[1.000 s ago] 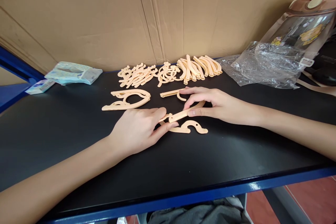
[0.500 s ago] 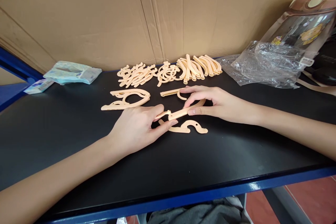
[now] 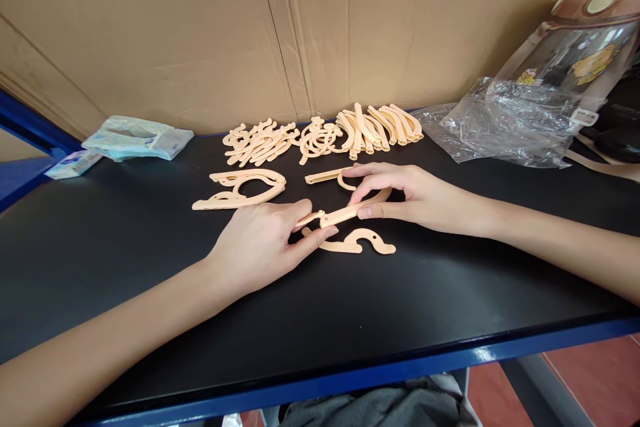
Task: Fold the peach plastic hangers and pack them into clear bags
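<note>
My right hand (image 3: pixel 405 193) pinches a curved beige hanger arm (image 3: pixel 343 215) between thumb and fingers. Closed around a thin beige hanger piece (image 3: pixel 311 218), my left hand (image 3: pixel 267 233) brings its small knobbed end against the arm's left end. My left fingers hide most of that thin piece. Just below lies a hanger hook (image 3: pixel 373 237), beside another flat piece (image 3: pixel 341 247) partly behind my left thumb. Beyond my right fingers rests a second hanger arm (image 3: pixel 325 177) with a curved part by it. To the left, a folded hanger (image 3: pixel 267 197) lies on the black table.
Along the cardboard wall (image 3: pixel 200 27) lie piles of thin hanger pieces (image 3: pixel 263 143), hooks (image 3: pixel 320 140) and hanger arms (image 3: pixel 380 127). A tissue pack (image 3: pixel 135 137) is at the left. Clear plastic bags (image 3: pixel 525 123) and a strapped water bottle (image 3: pixel 565 53) stand at the right.
</note>
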A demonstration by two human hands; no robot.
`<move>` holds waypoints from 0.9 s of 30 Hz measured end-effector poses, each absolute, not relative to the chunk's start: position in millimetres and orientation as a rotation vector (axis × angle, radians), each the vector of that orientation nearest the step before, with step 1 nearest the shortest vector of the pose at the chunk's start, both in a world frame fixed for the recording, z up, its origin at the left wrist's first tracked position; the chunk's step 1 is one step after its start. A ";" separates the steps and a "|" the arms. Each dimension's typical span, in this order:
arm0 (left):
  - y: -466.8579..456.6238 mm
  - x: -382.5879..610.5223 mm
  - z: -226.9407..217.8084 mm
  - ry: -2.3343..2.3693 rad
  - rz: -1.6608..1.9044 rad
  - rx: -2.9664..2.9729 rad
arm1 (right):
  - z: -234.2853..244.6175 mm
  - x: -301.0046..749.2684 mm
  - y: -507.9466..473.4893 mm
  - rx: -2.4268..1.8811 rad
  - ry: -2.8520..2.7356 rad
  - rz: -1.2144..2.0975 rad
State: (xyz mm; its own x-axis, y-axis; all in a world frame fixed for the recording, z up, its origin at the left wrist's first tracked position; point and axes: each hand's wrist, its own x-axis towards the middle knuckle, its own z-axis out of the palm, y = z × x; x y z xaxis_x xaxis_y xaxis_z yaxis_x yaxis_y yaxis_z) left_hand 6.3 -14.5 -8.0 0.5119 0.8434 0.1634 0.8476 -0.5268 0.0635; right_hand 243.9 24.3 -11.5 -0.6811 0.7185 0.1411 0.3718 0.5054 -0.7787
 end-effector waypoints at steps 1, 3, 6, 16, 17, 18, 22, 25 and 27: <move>-14.3 5.9 -8.6 -1.504 -0.272 -2.710 | -11.3 243.8 24.3 -0.896 -2.301 1.034; -13.9 4.2 -10.5 -1.464 -0.288 -2.706 | -10.6 243.7 24.0 -0.906 -2.305 1.034; -13.4 1.0 -13.7 -1.384 -0.315 -2.718 | -9.7 243.4 23.3 -0.920 -2.313 1.034; -12.7 0.3 -14.7 -1.321 -0.278 -2.741 | -11.6 244.5 24.3 -0.898 -2.369 0.970; -12.7 0.3 -14.5 -1.329 -0.281 -2.737 | -11.8 244.5 24.5 -0.895 -2.366 0.971; -12.8 0.2 -14.3 -1.340 -0.284 -2.732 | -12.0 244.4 24.6 -0.894 -2.363 0.974; -13.6 0.0 -13.9 -1.380 -0.277 -2.740 | -12.4 244.3 25.0 -0.895 -2.365 0.971; -14.0 -0.3 -15.2 -1.370 -0.276 -2.728 | -12.1 244.6 25.0 -0.906 -2.368 0.960; -14.0 -0.7 -16.6 -1.350 -0.279 -2.702 | -11.5 245.1 24.6 -0.920 -2.366 0.968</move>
State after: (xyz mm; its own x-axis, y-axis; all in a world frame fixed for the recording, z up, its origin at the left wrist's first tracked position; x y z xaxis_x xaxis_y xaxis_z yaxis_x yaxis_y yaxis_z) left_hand -0.7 -14.0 -16.6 0.5880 0.7807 0.2116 0.8006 -0.5990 -0.0148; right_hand 245.1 24.6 -11.5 -0.6918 0.7106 0.1282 0.4167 0.5379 -0.7328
